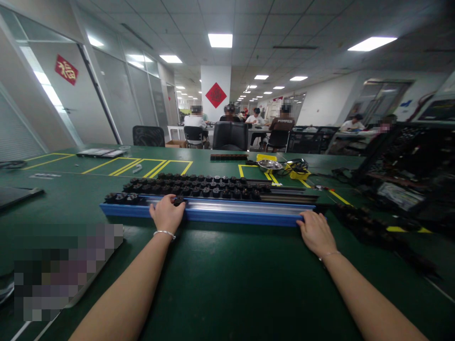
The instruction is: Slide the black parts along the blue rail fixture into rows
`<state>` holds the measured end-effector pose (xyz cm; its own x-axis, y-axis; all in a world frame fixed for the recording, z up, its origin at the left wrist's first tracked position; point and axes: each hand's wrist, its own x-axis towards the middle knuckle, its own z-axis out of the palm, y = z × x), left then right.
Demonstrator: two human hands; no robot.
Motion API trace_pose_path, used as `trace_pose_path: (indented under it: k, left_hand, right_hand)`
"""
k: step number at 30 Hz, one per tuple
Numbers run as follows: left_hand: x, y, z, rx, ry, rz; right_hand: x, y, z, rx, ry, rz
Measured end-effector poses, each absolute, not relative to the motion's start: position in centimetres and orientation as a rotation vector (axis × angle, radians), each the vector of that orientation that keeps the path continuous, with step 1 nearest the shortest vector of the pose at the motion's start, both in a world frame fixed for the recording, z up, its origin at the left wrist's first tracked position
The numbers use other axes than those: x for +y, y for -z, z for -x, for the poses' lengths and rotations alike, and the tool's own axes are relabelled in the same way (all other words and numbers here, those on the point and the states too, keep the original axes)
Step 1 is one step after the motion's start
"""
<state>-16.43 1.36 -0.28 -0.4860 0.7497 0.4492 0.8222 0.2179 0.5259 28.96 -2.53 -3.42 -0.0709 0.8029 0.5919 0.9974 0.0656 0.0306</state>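
A long blue rail [231, 215] with a shiny metal channel lies across the table in front of me. My left hand [167, 215] reaches over its near wall, thumb and fingers closed around a small black round socket-like module [178, 201] in the channel. To the left, a few similar black modules [122, 198] sit in the same rail. My right hand [317, 231] grips the rail's right end, thumb on the near face and fingers over the top. Directly behind are more rails filled with rows of black modules [206, 191], their right parts bare.
Loose black parts [369, 222] lie at the right, near a dark rack [401, 175]. A metal bowl [270, 165] and yellow bins [297, 173] stand farther back. At the near left is a blurred-out flat item [67, 274]. People sit at far desks.
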Motion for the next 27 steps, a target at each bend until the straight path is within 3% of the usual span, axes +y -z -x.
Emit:
trace_pose_path:
  k: [27]
  left_hand:
    - [1.03,-0.26,15.9,-2.289,1.109,1.643]
  right_hand:
    - [-2.59,3.31,-29.13,-1.958,0.64,1.799]
